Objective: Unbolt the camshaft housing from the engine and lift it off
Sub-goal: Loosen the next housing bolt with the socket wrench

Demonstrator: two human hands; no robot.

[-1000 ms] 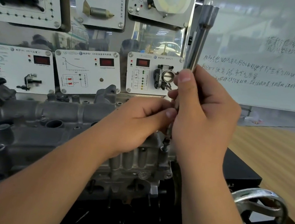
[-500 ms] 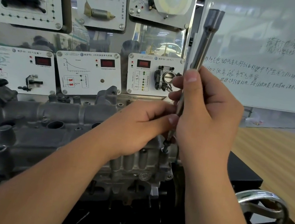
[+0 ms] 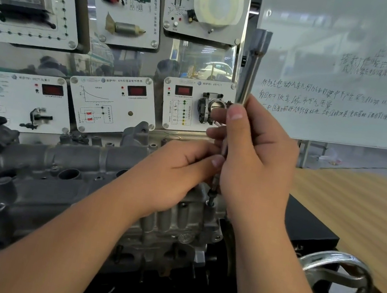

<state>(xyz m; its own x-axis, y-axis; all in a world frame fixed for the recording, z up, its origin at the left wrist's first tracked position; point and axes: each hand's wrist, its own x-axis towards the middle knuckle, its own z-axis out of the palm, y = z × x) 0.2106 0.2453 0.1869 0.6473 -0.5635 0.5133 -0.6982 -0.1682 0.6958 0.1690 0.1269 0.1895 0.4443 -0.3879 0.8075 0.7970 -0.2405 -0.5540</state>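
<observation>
The grey cast camshaft housing (image 3: 76, 159) lies across the top of the engine (image 3: 173, 223), left to centre. A long steel socket wrench (image 3: 253, 64) stands nearly upright over the housing's right end. My right hand (image 3: 255, 154) grips its shaft. My left hand (image 3: 180, 170) pinches the lower shaft with thumb and fingers. Under the tool, a dark bolt (image 3: 211, 196) sticks up out of its hole at the housing's right corner. The tool's tip is hidden between my hands.
Sensor display panels (image 3: 112, 103) stand right behind the engine. A whiteboard (image 3: 341, 77) fills the upper right. A chrome handwheel (image 3: 334, 282) juts out at lower right, beside a black stand (image 3: 309, 231) and a wooden floor (image 3: 362, 209).
The wrench has tilted slightly to the right at its top and risen a little. Both hands keep their hold; the bolt shows more of its length above the hole.
</observation>
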